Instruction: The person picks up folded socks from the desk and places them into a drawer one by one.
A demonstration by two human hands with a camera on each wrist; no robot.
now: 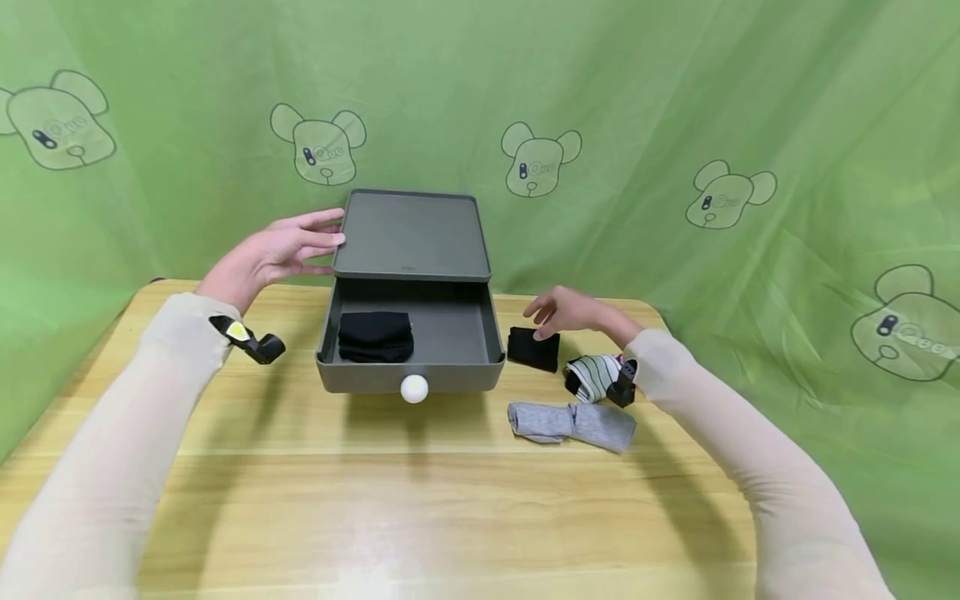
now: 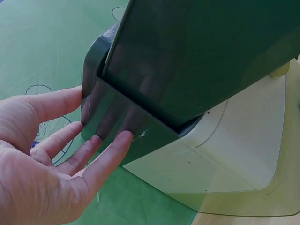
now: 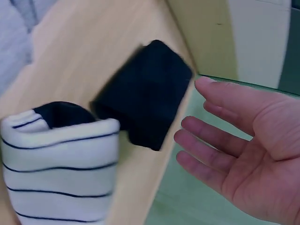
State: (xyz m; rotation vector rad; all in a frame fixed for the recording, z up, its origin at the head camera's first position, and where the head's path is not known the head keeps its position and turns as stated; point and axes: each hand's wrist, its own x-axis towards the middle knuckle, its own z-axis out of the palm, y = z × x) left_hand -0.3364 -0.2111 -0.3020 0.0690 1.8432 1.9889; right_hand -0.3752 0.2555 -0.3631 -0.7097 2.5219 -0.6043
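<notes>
A dark grey drawer box stands at the back of the table, its drawer pulled out toward me. Inside on the left lies a folded black cloth. My left hand touches the box's left side with extended fingertips, as the left wrist view shows too. Right of the drawer, my right hand hovers by a second folded black cloth, fingers loosely bent and holding nothing. In the right wrist view this cloth lies just beyond the fingertips, beside a white striped cloth.
A rolled grey cloth lies in front of the striped one, right of the drawer. A round white knob sticks out from the drawer front. Behind the wooden table hangs a green curtain printed with bear heads.
</notes>
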